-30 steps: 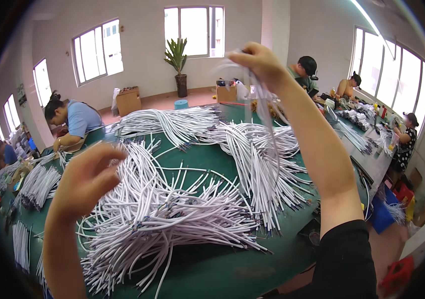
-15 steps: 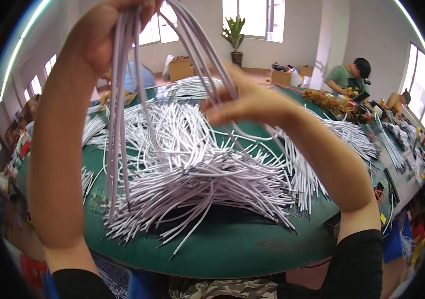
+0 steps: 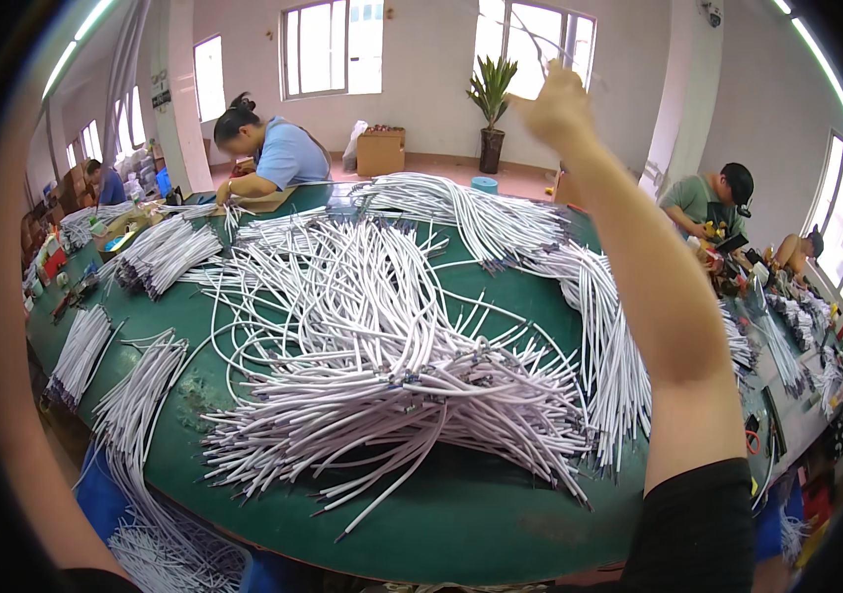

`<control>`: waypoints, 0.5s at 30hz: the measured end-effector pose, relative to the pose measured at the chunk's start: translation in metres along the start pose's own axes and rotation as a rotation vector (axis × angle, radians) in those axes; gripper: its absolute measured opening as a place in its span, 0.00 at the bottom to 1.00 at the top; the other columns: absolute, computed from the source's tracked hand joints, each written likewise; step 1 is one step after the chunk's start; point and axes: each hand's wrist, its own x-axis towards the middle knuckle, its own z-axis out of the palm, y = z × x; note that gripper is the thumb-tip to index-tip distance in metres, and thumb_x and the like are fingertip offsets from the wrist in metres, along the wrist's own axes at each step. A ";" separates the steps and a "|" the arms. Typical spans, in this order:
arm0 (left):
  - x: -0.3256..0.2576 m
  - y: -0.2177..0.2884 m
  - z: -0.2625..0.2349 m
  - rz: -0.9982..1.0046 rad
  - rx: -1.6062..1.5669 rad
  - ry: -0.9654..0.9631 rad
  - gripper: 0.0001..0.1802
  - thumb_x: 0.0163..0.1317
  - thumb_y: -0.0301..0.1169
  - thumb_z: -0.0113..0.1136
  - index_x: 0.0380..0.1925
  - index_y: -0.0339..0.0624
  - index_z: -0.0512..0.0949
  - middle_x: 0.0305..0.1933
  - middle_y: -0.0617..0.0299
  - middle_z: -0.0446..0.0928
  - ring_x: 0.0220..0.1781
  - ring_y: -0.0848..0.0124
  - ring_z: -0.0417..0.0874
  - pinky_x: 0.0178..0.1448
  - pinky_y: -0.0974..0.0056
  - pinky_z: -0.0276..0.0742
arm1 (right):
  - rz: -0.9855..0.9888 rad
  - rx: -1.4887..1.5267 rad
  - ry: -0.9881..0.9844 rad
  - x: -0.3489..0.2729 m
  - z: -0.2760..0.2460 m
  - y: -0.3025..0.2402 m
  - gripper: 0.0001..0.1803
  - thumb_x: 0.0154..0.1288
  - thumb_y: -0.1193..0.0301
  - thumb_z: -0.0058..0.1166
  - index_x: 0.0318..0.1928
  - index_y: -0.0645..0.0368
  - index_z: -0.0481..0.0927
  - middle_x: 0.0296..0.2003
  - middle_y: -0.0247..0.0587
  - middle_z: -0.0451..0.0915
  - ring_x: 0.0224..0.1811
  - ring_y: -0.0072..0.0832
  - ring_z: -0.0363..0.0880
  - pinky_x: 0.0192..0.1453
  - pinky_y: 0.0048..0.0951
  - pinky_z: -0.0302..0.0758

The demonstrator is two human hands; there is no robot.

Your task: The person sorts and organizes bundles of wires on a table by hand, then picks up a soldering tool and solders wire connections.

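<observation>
Round green-covered surface [image 3: 461, 514] fills the view, largest item first. Big loose heap of white sheathed cable lengths [image 3: 392, 385] at centre, unsorted, ends splayed toward 5 o'clock; judged the bulk of the work left. Neater sorted bundles of white cable [image 3: 160, 252] lie at 10 o'clock, more at 8 o'clock near the rim; judged the finished share, clearly smaller. Right hand [image 3: 558, 104] raised at 1 o'clock, pinched closed on a few thin white cable strands [image 3: 530, 40] held aloft, well above the heap. Left hand out of frame; only the forearm [image 3: 21, 395] runs up the 9 o'clock edge, grip cannot tell. Estimate: early to midway.
</observation>
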 end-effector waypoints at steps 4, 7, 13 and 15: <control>-0.039 0.021 0.079 -0.237 0.242 -0.283 0.42 0.66 0.29 0.60 0.76 0.59 0.51 0.48 0.49 0.80 0.30 0.71 0.78 0.38 0.74 0.82 | -0.269 0.320 -0.494 -0.146 -0.036 -0.081 0.20 0.57 0.70 0.53 0.49 0.66 0.75 0.51 0.60 0.78 0.57 0.48 0.75 0.60 0.45 0.72; -0.128 -0.056 0.152 0.467 0.123 -0.432 0.22 0.57 0.22 0.64 0.54 0.45 0.79 0.41 0.56 0.81 0.44 0.66 0.83 0.47 0.60 0.79 | -1.054 0.647 -0.741 -0.269 -0.137 -0.110 0.11 0.56 0.67 0.55 0.36 0.61 0.80 0.37 0.50 0.81 0.39 0.43 0.80 0.33 0.44 0.80; -0.276 -0.031 0.204 0.007 -0.194 -0.770 0.13 0.59 0.27 0.62 0.45 0.45 0.82 0.43 0.52 0.76 0.43 0.54 0.82 0.47 0.56 0.78 | -0.817 1.006 -0.906 -0.239 -0.209 -0.055 0.09 0.64 0.70 0.54 0.44 0.55 0.80 0.44 0.42 0.81 0.47 0.39 0.80 0.47 0.37 0.79; -0.286 -0.033 0.207 0.016 -0.222 -0.679 0.12 0.58 0.25 0.63 0.43 0.42 0.83 0.42 0.54 0.76 0.42 0.57 0.81 0.45 0.59 0.78 | -0.488 0.840 -0.564 -0.221 -0.184 -0.030 0.09 0.61 0.74 0.59 0.43 0.56 0.82 0.41 0.41 0.83 0.43 0.41 0.82 0.47 0.37 0.79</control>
